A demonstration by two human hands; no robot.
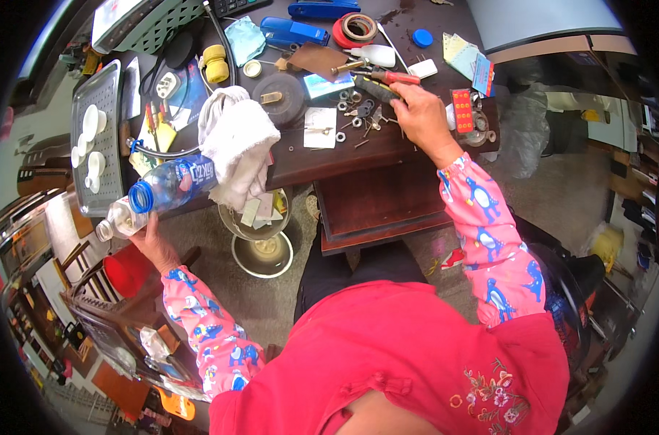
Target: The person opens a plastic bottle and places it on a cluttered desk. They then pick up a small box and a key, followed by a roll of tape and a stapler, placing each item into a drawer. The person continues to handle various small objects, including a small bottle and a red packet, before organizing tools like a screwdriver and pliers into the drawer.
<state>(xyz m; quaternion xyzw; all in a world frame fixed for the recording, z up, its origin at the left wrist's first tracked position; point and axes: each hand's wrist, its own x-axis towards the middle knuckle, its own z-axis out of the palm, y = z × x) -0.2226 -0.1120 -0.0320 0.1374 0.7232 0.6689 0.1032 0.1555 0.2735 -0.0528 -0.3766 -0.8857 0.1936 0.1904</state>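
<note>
My left hand point(156, 246) is at the desk's left front edge, under two empty plastic bottles; its fingers are partly hidden behind the clear bottle point(123, 218). A blue-tinted bottle point(169, 182) with a blue neck lies just above it, against a white towel point(242, 141). On the desk's right side, my right hand point(424, 117) has its fingertips at a black and yellow handle point(375, 88). A red-handled screwdriver point(397, 77) lies just beyond. Left of this hand are keys point(366, 109), hex nuts point(341, 136) and screws on the dark wooden desk point(383, 149).
A grey perforated tray point(111, 87) with small white cups stands at the left. Beyond the hands lie tape rolls point(359, 28), a blue stapler point(294, 32) and a red pill blister point(462, 111). An open drawer point(378, 206) juts out towards me, beside metal bowls point(262, 272) below.
</note>
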